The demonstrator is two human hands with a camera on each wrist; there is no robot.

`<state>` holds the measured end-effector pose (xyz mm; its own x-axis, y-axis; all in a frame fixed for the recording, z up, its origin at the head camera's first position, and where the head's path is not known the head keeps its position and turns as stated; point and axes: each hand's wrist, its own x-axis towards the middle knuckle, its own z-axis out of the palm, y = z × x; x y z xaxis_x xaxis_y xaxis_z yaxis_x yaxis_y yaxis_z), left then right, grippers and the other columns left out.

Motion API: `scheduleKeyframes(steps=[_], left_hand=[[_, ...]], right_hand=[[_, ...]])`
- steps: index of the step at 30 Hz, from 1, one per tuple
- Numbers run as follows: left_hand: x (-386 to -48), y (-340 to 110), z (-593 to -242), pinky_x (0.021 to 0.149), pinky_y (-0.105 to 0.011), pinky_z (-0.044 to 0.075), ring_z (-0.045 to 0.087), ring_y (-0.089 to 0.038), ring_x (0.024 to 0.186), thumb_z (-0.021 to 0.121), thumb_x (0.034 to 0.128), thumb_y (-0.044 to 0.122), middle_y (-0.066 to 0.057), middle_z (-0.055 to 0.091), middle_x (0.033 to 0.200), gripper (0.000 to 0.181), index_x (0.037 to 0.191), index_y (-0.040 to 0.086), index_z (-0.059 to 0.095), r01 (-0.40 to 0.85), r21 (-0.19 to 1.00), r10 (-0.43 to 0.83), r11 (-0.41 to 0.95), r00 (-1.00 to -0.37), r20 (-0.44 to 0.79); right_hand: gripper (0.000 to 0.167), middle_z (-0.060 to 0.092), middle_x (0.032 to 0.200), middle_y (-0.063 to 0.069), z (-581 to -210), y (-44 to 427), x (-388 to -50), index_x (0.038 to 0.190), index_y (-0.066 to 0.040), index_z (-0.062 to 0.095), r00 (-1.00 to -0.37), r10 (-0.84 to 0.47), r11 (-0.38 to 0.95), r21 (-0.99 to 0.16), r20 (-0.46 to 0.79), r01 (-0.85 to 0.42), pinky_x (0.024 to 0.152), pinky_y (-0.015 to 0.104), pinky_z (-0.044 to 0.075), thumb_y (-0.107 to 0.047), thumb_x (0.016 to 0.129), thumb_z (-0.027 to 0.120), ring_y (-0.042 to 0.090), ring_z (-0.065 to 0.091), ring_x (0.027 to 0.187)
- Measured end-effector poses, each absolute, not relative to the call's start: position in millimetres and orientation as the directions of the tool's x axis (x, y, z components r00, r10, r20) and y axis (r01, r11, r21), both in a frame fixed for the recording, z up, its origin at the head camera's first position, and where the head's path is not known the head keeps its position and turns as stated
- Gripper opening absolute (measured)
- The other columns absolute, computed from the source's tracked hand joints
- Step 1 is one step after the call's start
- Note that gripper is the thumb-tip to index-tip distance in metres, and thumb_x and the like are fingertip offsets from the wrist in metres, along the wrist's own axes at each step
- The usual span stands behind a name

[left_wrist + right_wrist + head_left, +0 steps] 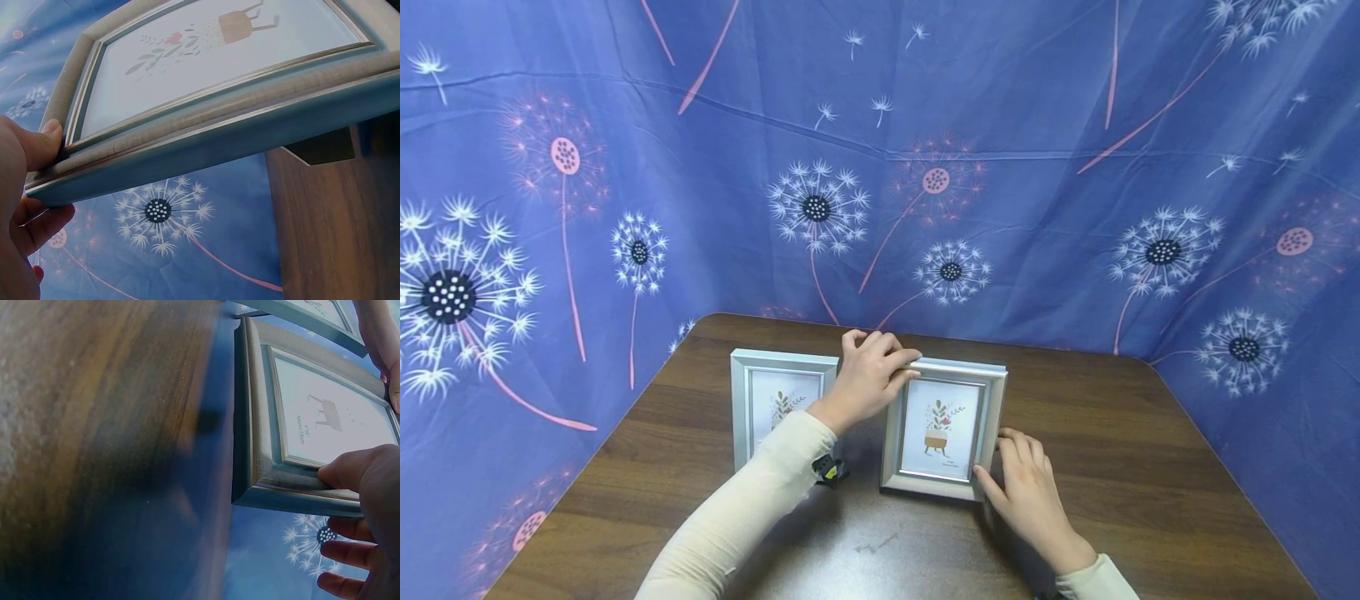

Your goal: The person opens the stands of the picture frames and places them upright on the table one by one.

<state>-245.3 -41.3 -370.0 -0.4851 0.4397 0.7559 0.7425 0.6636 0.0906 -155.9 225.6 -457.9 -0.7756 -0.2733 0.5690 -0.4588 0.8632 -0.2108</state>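
A champagne-silver picture frame point(942, 483) stands near upright, showing a print of a plant in a legged pot. My left hand point(872, 373) grips its upper left corner, thumb on the front and fingers behind. Lower down on the opposite side, my right hand point(1033, 496) pinches the frame's right edge, thumb on the face. A dark support flap point(322, 147) juts from the back in the left wrist view. Left of it stands a second, paler frame point(741, 408) with a similar print, partly covered by my left forearm.
All this is on a dark brown wooden table point(1120, 450) with rounded far corners. A blue cloth point(1037, 108) printed with dandelions hangs behind the table and along both sides.
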Motion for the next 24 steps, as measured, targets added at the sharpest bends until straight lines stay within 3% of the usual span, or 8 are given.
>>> scheduleKeyframes(steps=[24], left_hand=[[-241.8,-36.2,-377.6,0.094,-0.056,0.031,0.055,-0.018,0.086,0.076,0.0871,0.028,0.001,0.06,0.089,0.022,0.105,0.015,0.076,0.738,0.09,0.448,0.668,-0.496,0.743]], right_hand=[[0.04,0.055,0.118,0.029,-465.1,225.7,-154.9,0.103,0.008,0.059,-0.786,-0.268,0.874,-0.203,0.557,-0.442,0.081,0.059,0.042,-0.019,0.081,0.079,0.048,0.049,0.107]])
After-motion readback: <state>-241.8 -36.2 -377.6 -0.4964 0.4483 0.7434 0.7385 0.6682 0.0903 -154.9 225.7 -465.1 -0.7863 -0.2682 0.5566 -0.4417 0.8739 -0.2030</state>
